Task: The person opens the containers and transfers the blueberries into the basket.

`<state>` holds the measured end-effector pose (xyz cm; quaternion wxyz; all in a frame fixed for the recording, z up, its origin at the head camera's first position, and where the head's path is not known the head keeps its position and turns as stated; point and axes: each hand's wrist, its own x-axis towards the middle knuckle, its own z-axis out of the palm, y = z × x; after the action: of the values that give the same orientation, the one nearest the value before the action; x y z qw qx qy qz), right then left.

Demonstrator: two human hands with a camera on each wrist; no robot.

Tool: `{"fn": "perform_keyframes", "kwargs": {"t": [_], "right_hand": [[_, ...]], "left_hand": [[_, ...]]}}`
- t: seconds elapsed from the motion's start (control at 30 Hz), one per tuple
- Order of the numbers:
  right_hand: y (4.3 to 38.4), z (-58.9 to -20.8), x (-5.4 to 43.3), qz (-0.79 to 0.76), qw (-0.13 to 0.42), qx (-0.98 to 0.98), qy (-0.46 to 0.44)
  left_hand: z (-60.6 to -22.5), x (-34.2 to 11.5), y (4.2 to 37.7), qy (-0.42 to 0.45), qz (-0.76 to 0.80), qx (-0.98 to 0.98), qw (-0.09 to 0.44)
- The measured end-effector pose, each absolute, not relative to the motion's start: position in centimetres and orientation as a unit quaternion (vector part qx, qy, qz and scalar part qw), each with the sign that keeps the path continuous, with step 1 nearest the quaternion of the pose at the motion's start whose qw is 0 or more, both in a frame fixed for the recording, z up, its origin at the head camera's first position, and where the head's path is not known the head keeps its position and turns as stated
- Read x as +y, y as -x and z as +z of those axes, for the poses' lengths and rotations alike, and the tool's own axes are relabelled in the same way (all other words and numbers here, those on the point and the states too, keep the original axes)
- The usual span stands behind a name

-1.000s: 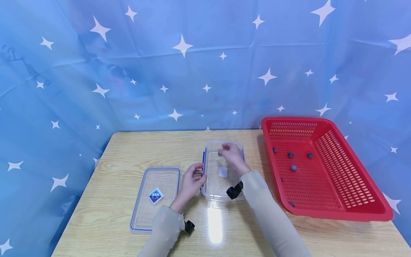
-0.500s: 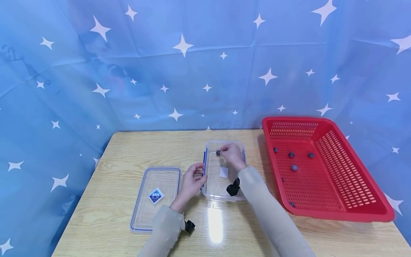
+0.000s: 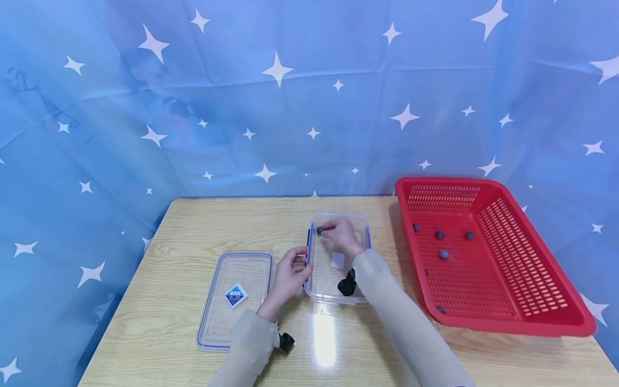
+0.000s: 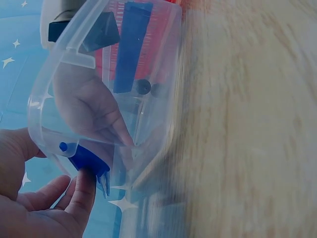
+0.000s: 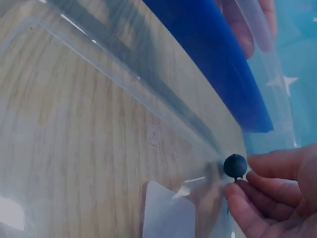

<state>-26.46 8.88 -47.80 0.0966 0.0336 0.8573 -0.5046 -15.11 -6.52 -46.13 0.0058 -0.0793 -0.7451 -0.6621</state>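
A clear plastic food container (image 3: 338, 298) with blue side latches stands without its lid on the table. In the head view my right hand (image 3: 340, 235) is over its far part, pinching a dark blueberry (image 3: 319, 230) at the fingertips. The right wrist view shows the blueberry (image 5: 235, 166) between thumb and finger, close to the container's wall. My left hand (image 3: 290, 273) holds the container's left side, its fingers at the blue latch (image 4: 88, 161) in the left wrist view. A pale square label (image 5: 168, 213) lies at the container's bottom.
The container's lid (image 3: 213, 322), blue-edged with a BXH sticker (image 3: 235, 295), lies on the table to the left. At the right stands a red perforated basket (image 3: 488, 185) with several blueberries (image 3: 444, 254) inside. A starry blue cloth (image 3: 290, 107) hangs behind the table.
My right hand has shifted left inside the container, carrying the blueberry toward its left wall. The left hand has stayed in place.
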Motion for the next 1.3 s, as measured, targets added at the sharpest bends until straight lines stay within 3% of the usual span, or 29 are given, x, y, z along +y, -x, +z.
{"fn": "perform_keyframes", "kwargs": {"t": [0.43,0.73,0.97,1.3], "right_hand": [[27.4,-48.6,7.9,-0.480,0.076,0.874,0.009],[26.8,-47.9,7.7,-0.490,0.086,0.867,-0.035],[26.1,-45.3,8.7,-0.553,0.104,0.824,-0.069],[23.7,-41.3,10.9,-0.649,0.029,0.760,-0.035]], "left_hand": [[-45.9,-6.5,15.3,0.084,-0.658,-0.748,0.012],[-45.9,-6.5,15.2,0.079,-0.656,-0.751,0.009],[-45.9,-6.5,15.1,0.075,-0.654,-0.753,0.011],[-46.1,-6.7,15.1,0.077,-0.661,-0.746,0.012]]}}
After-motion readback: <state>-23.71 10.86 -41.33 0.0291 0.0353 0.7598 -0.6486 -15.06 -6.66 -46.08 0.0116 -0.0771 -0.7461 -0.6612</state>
